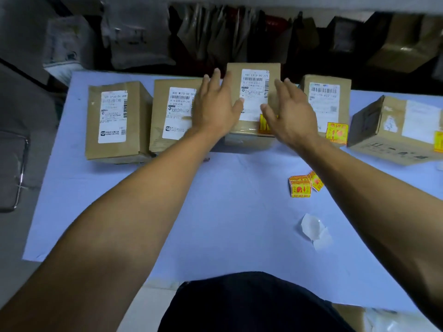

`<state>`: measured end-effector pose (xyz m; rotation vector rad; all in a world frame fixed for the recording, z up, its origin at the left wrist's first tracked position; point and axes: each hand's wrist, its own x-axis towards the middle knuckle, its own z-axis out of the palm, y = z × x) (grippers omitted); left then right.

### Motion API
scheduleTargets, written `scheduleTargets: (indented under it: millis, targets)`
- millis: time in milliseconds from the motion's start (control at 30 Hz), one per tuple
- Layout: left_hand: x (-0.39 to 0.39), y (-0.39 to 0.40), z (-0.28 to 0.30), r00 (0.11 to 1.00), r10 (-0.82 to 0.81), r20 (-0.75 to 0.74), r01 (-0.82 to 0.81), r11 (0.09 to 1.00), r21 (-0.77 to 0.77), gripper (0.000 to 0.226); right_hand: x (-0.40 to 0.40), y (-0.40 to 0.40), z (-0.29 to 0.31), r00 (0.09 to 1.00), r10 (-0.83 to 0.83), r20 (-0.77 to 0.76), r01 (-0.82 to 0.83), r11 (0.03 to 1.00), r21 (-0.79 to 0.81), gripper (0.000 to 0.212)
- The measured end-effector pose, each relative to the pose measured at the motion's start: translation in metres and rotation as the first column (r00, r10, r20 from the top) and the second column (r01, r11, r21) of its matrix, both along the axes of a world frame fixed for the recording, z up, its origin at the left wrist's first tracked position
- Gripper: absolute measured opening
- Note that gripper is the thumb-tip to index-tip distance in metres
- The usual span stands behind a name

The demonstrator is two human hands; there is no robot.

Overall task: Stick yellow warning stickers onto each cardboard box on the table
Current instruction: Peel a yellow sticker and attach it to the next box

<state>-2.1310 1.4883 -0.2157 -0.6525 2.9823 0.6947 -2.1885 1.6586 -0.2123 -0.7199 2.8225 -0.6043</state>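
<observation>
Dim shelving point(215, 39); pale-blue table point(215, 212)

The left hand point(215, 109) hides the second box's point(167, 130) label edge; the right hand point(291, 116) covers the middle box's yellow sticker point(263, 124). At three o'clock the frame cuts the fifth box point(393, 130).

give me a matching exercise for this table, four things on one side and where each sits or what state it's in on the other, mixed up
Things:
1. far-left cardboard box
2. middle cardboard box
3. roll of yellow warning stickers
4. white backing paper

Places or states:
A. lies peeled and crumpled on the blue table, nearest the person
B. between the left hand and right hand, yellow sticker at its lower right
C. shipping label only, no yellow sticker showing
D. loose on the table, near side of the box row, under the right forearm

Pairs: 1-C, 2-B, 3-D, 4-A
</observation>
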Motion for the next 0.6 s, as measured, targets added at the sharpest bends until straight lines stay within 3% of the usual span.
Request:
scheduleTargets:
  millis: [67, 167, 400, 600]
  targets:
    - [0.018, -0.016, 0.012, 0.997, -0.044, 0.060, 0.052, 0.989, -0.138, 0.069, 0.007, -0.002, 0.012, 0.993, 0.089, -0.080, -0.081, 0.992, 0.092, 0.066]
    - [0.050, -0.042, 0.023, 0.990, -0.062, 0.127, 0.089, 0.971, -0.223, 0.066, 0.029, -0.013, 0.022, 0.976, 0.181, -0.124, -0.159, 0.974, 0.163, 0.067]
    - [0.121, -0.088, 0.017, 0.975, -0.027, 0.220, 0.088, 0.959, -0.270, 0.065, 0.082, -0.057, 0.011, 0.960, 0.275, -0.057, -0.262, 0.949, 0.175, 0.067]
    - [0.125, -0.111, -0.004, 0.975, -0.060, 0.212, 0.120, 0.952, -0.282, 0.061, 0.090, -0.102, -0.004, 0.955, 0.297, -0.002, -0.293, 0.946, 0.139, 0.061]
